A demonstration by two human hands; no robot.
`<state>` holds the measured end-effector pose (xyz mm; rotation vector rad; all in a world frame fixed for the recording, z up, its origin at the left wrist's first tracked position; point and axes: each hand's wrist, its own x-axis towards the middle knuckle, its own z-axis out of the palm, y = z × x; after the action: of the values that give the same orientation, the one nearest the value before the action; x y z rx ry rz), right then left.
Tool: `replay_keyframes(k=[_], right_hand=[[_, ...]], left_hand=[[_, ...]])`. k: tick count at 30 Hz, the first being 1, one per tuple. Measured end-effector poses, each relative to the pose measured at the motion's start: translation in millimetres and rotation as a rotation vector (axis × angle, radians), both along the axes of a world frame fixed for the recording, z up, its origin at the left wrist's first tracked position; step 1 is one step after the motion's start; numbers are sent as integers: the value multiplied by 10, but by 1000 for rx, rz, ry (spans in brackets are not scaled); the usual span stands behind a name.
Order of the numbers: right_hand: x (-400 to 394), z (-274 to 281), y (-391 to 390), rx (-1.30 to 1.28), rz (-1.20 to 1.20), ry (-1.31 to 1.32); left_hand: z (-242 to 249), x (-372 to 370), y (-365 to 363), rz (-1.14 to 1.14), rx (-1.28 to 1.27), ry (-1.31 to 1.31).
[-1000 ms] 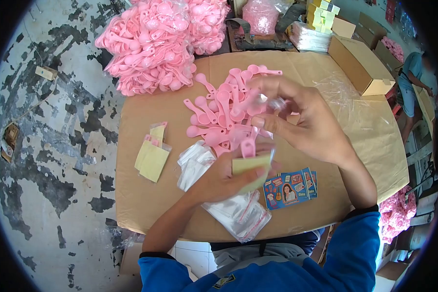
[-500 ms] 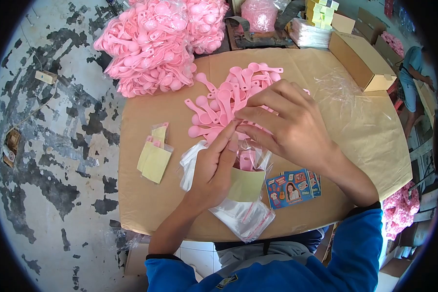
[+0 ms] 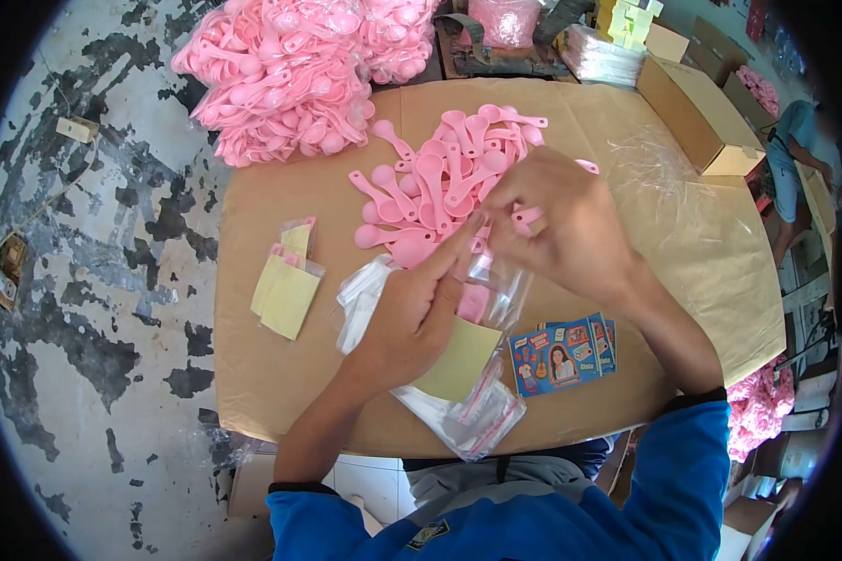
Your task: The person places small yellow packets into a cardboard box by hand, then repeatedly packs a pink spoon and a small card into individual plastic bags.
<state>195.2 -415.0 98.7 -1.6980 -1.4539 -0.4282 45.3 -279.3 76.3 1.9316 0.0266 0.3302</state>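
Note:
My left hand (image 3: 407, 323) is closed on a clear plastic bag (image 3: 510, 294) that holds a pale yellow card (image 3: 458, 360) and a pink scoop (image 3: 473, 303). My right hand (image 3: 566, 224), blurred, is just right of the bag's upper end, its fingers curled together; what they pinch cannot be made out. Beneath the held bag lie flat clear bags (image 3: 472, 421) with a reddish strip. Loose pink scoops (image 3: 430, 182) are heaped just beyond both hands. Blue printed cards (image 3: 561, 358) lie right of the bag.
Filled packets with yellow cards (image 3: 290, 297) lie at the left. Large bags of pink scoops (image 3: 281, 84) stand at the back left. A cardboard box (image 3: 697, 112) and crumpled clear film (image 3: 664, 173) are at the back right. Another person (image 3: 791, 154) is at the far right.
My right hand has shifted slightly right, away from the left fingertips, and blurs. The held bag has tilted, its upper end leaning right. The whole view has moved a little.

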Motion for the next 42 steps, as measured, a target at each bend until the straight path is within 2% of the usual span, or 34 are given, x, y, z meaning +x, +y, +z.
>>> replay_keyframes(k=[3,5,6,7,9,11,12,15,16,18,20,21,22,24,25,27,30,33,37,39,42], right_hand=[[275,185,-160,156,120,523],[723,452,-523,-15,256,678],[954,453,-732,-57,434,771],[1193,453,-958,-98,616,858],[1783,160,-1318,-214,540,958],[2152,-207,-1416,-615,-349,365],[2026,-332,-1413,-760,-908,-407],[1958,-98,-1207,-193,-401,245],[1721,48,-1054,-136,-391,293],[1475,47,-761,-57,-251,329],[614,88,-329,-67,37,606],[330,89,-234,-281,206,780],[195,-83,-126,-339,320,527],[-169,72,-38,-504,334,633],[-181,10,-17,-439,341,674],[-143,-180,31,-322,354,743],[-117,-307,36,-169,350,767],[-163,-321,47,-113,369,877],[-98,-203,16,-268,363,790],[-57,-119,2,-363,362,805],[-38,-199,6,-219,332,867]], left_hand=[[-15,55,-24,32,-336,-47],[-20,71,5,57,-558,-69],[-36,71,125,-50,-538,-30],[-68,99,150,-5,-526,-38],[-106,133,174,90,-501,-58],[-99,131,149,104,-522,-35],[-83,145,159,112,-525,-29],[-170,144,225,92,-476,-20],[-156,145,218,102,-482,-31],[-115,130,167,113,-488,-37],[-140,132,99,169,-461,-137],[-161,136,74,198,-445,-186],[-188,160,74,186,-370,-265],[-204,186,73,153,-310,-356],[-161,178,53,135,-324,-370],[-24,105,-14,102,-531,-282],[-129,112,123,53,-532,-94],[-97,95,137,59,-497,-28],[-155,117,105,90,-491,-138],[-197,110,126,60,-507,-103],[-194,87,221,-1,-531,-34]])
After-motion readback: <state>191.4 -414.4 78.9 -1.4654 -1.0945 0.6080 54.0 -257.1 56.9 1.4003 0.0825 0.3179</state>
